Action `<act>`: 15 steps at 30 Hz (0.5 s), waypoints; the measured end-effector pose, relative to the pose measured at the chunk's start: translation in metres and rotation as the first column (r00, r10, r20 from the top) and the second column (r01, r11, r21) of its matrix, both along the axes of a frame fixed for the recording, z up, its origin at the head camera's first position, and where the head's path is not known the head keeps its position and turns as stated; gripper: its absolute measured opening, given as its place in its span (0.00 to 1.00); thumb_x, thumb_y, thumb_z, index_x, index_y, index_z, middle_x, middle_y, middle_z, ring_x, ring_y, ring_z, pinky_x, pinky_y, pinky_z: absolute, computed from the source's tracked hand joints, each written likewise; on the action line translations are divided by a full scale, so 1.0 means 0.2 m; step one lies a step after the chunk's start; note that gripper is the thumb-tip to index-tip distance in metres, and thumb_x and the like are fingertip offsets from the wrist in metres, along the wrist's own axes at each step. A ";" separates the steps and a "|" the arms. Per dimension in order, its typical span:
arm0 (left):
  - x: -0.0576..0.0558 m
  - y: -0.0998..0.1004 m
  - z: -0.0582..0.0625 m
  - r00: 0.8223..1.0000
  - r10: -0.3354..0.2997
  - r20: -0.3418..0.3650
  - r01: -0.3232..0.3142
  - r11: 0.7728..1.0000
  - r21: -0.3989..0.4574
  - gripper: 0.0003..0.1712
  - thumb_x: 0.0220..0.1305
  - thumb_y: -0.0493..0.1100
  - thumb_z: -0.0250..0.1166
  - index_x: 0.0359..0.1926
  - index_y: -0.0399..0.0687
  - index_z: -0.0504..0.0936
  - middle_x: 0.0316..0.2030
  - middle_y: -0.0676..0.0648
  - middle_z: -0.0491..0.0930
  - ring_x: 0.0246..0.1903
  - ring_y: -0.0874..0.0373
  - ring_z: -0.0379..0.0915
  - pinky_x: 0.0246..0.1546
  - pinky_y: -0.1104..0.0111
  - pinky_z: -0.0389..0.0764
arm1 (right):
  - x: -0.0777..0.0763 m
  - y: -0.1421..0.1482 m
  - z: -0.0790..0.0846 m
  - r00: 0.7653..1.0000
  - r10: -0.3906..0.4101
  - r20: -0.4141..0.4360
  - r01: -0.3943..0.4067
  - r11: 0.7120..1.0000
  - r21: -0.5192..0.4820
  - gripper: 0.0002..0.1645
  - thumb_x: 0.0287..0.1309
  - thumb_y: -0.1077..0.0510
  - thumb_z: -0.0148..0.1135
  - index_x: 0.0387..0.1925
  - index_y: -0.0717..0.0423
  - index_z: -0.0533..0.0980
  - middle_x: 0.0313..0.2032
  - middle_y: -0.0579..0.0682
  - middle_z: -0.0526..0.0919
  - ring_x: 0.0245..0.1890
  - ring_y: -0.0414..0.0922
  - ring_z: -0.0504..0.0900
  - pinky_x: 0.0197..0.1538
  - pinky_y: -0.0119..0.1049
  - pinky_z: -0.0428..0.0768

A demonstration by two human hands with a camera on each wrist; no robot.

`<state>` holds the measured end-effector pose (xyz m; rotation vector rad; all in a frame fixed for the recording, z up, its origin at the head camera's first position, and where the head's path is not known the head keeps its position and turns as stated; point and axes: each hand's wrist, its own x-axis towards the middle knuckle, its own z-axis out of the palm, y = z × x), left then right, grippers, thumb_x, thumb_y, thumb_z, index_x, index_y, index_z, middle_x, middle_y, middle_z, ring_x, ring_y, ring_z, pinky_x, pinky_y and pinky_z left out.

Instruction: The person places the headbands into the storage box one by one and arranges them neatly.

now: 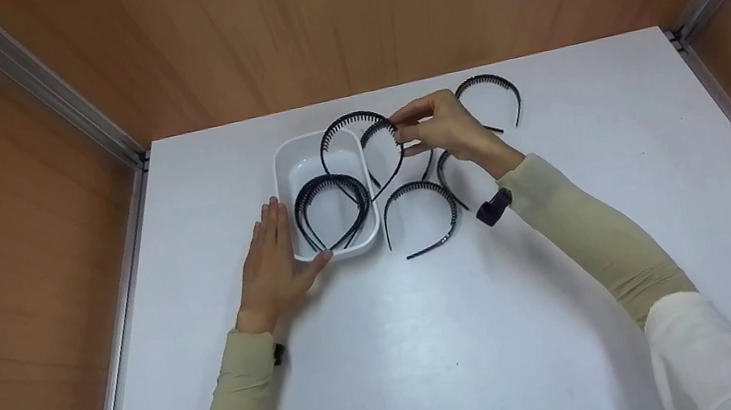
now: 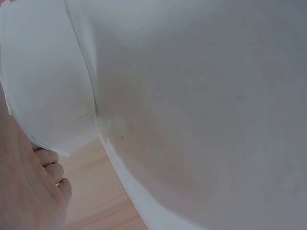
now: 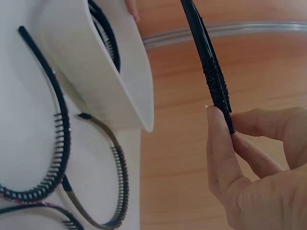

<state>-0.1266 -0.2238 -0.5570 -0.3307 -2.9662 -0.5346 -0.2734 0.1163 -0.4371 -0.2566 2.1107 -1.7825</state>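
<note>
In the head view, a white plastic tub [image 1: 286,174] holds several black toothed headbands [image 1: 332,184] bunched at its near end. My left hand [image 1: 268,266] lies against the tub's left side, fingers straight, with the thumb at the near rim. Between thumb and fingers, my right hand [image 1: 441,125] pinches another black headband [image 1: 351,117], raised over the tub's right edge. The right wrist view shows this headband [image 3: 216,81] edge-on at the fingertips. The left wrist view has the left hand [image 2: 33,182] beside the tub's white wall [image 2: 48,72].
Several more headbands lie on the white table [image 1: 435,356] right of the tub, among them a near headband [image 1: 452,209] and a far-right headband [image 1: 513,91]. Wooden panels [image 1: 335,24] bound the table at the back and sides.
</note>
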 end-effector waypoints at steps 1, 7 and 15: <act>0.00 0.00 0.00 1.000 -0.002 0.001 0.002 1.000 0.000 0.69 0.69 0.80 0.57 0.85 0.32 0.43 0.86 0.34 0.40 0.86 0.40 0.36 0.86 0.50 0.45 | 0.00 -0.01 0.00 1.000 0.002 0.002 -0.002 1.000 0.004 0.20 0.66 0.70 0.69 0.58 0.68 0.84 0.49 0.56 0.81 0.42 0.44 0.87 0.48 0.39 0.92; -0.01 0.00 0.01 1.000 -0.004 -0.018 0.004 1.000 -0.003 0.69 0.69 0.79 0.57 0.85 0.31 0.43 0.86 0.34 0.41 0.86 0.41 0.37 0.86 0.50 0.45 | 0.02 -0.11 -0.04 1.000 0.015 0.008 -0.015 1.000 0.023 0.19 0.66 0.71 0.68 0.58 0.68 0.84 0.49 0.57 0.81 0.41 0.44 0.86 0.47 0.38 0.92; 0.01 0.00 0.00 0.999 -0.010 -0.048 0.011 1.000 0.023 0.68 0.68 0.77 0.61 0.84 0.30 0.46 0.85 0.33 0.43 0.86 0.41 0.38 0.86 0.49 0.47 | 0.04 -0.22 -0.12 1.000 0.007 0.026 -0.008 0.999 0.053 0.18 0.63 0.71 0.69 0.54 0.67 0.86 0.46 0.57 0.84 0.38 0.45 0.89 0.45 0.38 0.93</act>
